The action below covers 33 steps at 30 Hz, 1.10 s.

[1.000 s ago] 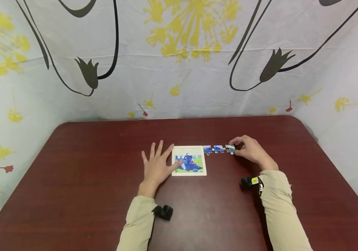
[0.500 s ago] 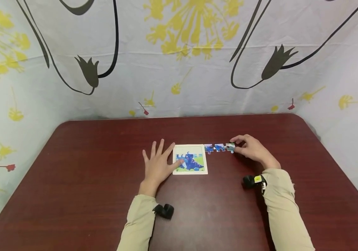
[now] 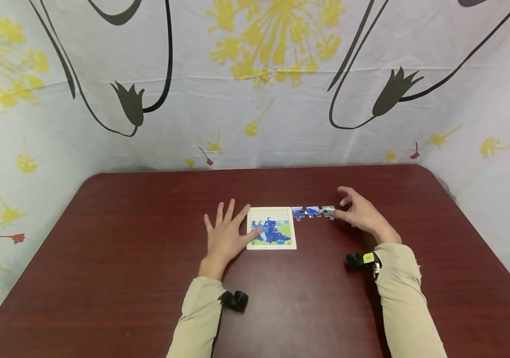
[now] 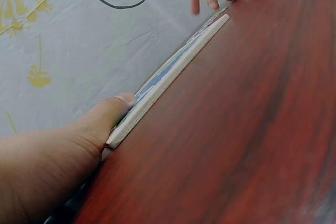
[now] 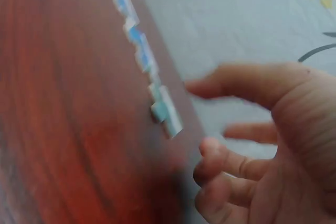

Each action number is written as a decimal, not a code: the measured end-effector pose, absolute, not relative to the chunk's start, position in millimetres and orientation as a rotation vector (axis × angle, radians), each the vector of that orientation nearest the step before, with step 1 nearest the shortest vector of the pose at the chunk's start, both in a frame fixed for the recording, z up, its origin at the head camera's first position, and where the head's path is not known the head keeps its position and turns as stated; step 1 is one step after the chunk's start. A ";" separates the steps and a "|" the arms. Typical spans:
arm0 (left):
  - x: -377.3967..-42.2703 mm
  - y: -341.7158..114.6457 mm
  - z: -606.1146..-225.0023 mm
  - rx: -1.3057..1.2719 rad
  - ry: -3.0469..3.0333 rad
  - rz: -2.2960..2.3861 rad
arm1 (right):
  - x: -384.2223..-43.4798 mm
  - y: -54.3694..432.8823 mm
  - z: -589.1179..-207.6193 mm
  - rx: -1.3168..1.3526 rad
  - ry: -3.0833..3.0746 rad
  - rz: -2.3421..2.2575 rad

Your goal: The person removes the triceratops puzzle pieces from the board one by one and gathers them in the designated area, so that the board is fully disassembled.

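A square puzzle tray (image 3: 294,233) with a pale rim lies on the table, its lower part filled with a blue dinosaur picture and its upper strip bare. My left hand (image 3: 223,243) is spread flat at its left side, the thumb (image 4: 118,107) resting over the tray's edge. From the tray's upper right corner three jigsaw pieces run rightward in a row: a blue one (image 3: 297,213), another blue one (image 3: 313,212) and a greenish one (image 3: 328,212). My right hand (image 3: 364,216) is just right of the greenish piece, thumb and fingers apart, nothing between them.
The dark red-brown table (image 3: 147,258) reaches back to a patterned cloth (image 3: 183,109) hanging behind it and at both sides. Black straps with small devices sit on both wrists, over beige sleeves (image 3: 404,283).
My right hand's fingers have spread and lifted away from the greenish jigsaw piece, which stays in the row. My left hand and the tray keep their places.
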State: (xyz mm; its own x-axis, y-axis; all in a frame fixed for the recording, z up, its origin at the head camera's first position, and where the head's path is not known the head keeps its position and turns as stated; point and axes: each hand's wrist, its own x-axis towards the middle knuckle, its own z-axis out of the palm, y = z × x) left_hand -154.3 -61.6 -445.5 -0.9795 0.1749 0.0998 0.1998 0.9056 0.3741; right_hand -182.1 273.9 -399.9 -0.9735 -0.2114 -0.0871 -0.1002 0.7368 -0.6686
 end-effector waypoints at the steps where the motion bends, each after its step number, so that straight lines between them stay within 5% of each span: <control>1: -154.6 -61.9 -445.4 -0.294 -3.000 -0.602 | -181.9 271.2 -396.8 -0.230 2.783 -1.065; 18: -156.1 -63.8 -452.7 -0.290 -3.024 -0.553 | -174.2 131.1 -390.5 -0.768 2.652 -0.776; 33: -150.9 -73.9 -445.3 -0.461 -3.043 -0.655 | -172.9 125.3 -405.3 -0.862 2.645 -0.815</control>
